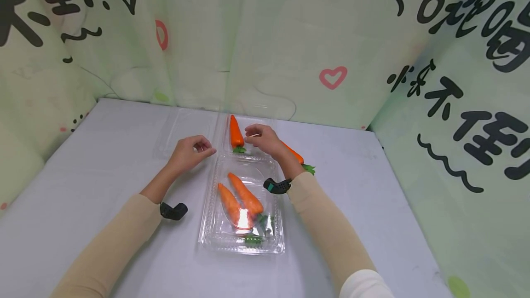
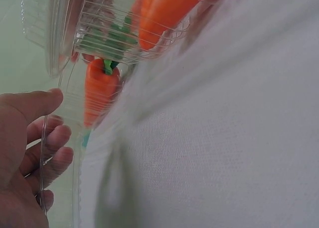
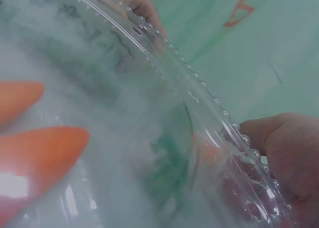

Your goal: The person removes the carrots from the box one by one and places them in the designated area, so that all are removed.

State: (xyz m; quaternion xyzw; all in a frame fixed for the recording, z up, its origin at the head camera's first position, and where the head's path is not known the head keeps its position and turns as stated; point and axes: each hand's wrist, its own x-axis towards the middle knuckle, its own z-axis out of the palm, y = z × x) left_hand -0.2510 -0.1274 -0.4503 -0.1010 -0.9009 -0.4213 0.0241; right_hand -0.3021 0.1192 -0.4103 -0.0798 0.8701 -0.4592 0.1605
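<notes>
My left hand [image 1: 192, 151] pinches the thin edge of a clear plastic lid [image 2: 43, 158], thumb on one side and curled fingers on the other. That lid belongs to the rear clear box [image 1: 256, 150] and lies folded out to the left. Inside the rear box is an orange carrot [image 1: 236, 132], leaves toward me. My right hand [image 1: 262, 138] hovers over the box's right side, fingers loosely bent beside the carrot; in the right wrist view it is partly hidden behind plastic. Nearer me, a closed clear box [image 1: 209, 229] holds two carrots [image 1: 246, 194].
Another carrot [image 1: 296, 154] with green leaves lies on the white table [image 1: 339, 164], partly behind my right forearm. A pale green curtain [image 1: 281, 36] with black writing and pink hearts hangs around the table's back and sides.
</notes>
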